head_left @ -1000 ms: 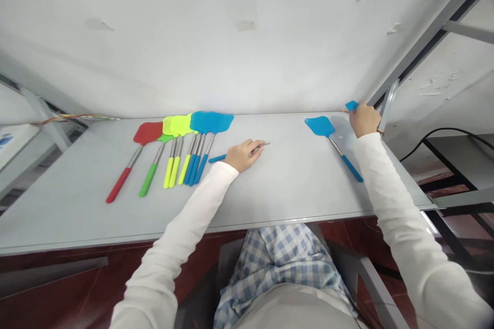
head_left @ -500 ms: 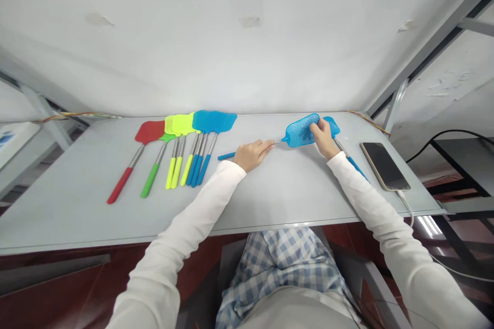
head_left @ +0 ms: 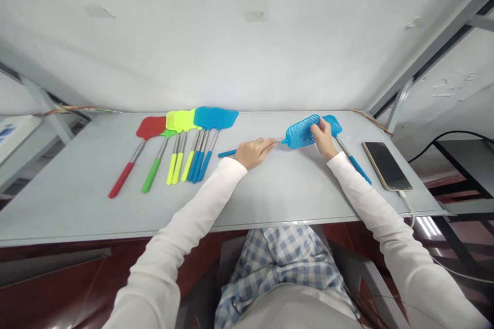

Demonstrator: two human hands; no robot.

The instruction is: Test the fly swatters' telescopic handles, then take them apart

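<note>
My left hand (head_left: 252, 152) is closed round a thin metal rod with a blue grip (head_left: 227, 153) that lies on the grey table (head_left: 270, 195). My right hand (head_left: 323, 137) grips a blue mesh swatter head (head_left: 301, 133) whose narrow end meets the rod's tip. Right behind that hand lies a second, whole blue swatter (head_left: 347, 151), its handle pointing toward the table's front right.
A row of swatters lies at the left: one red (head_left: 133, 157), one green (head_left: 154, 167), yellow ones (head_left: 177, 157) and blue ones (head_left: 204, 149). A phone (head_left: 386, 165) with a cable rests near the right edge. A white wall rises behind the table.
My right hand came back from the table's far right corner with the blue mesh head and brought it to the rod's tip. The view shifted, and the phone came into sight.
</note>
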